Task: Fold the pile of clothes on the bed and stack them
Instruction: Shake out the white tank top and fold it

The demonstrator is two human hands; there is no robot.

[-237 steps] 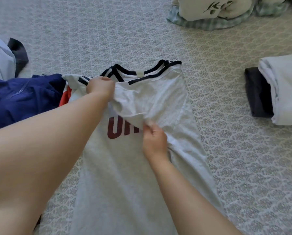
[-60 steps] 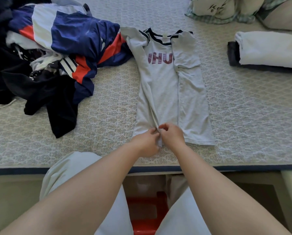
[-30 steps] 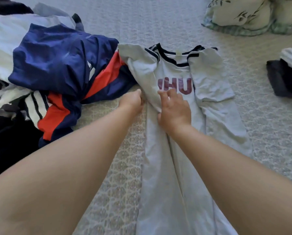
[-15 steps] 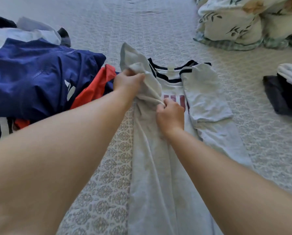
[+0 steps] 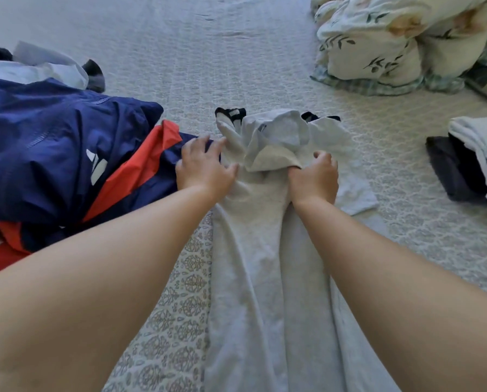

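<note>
Both hands moved since 0.5 s ago: right hand (image 5: 314,179) gripped the grey T-shirt (image 5: 265,278) sleeve, now flopped rightward mid-frame; left hand (image 5: 205,168) released, fingers spread.

Hidden and cropped parts around the grey T-shirt (image 5: 265,250)

The T-shirt's chest lettering was covered by its folded-over sleeve, and its hem ran off the bottom edge. Left of the T-shirt, the navy-and-red jacket (image 5: 53,154) was cropped; right of it, the folded stack (image 5: 474,162) was cropped. The right hand (image 5: 314,179) hid its own fingertips in the cloth.
</note>
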